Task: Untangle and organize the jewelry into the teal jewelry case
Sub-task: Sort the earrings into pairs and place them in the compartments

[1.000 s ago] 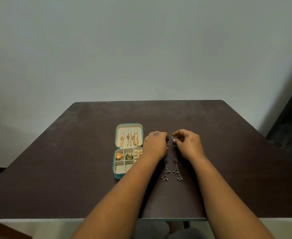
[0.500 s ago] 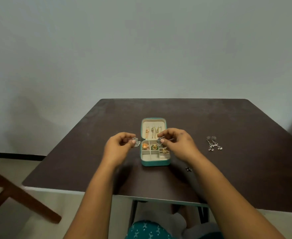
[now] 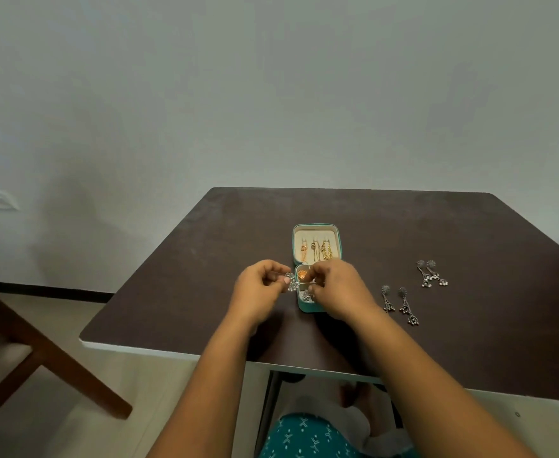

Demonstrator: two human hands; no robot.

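Now L hand (image 3: 260, 290) pinches silver earring (image 3: 292, 282); R hand (image 3: 337, 287) fingers curled, pinching its other end over teal jewelry case (image 3: 307, 307).

Open jewelry case (image 3: 316, 233) sits mid-table (image 3: 469, 325), lid part behind, tray part in front. Both hands meet over the tray: left hand (image 3: 259, 292) just left of it, right hand (image 3: 339, 289) above it. Two earring pairs (image 3: 400, 304) (image 3: 432, 273) lie right of the case.
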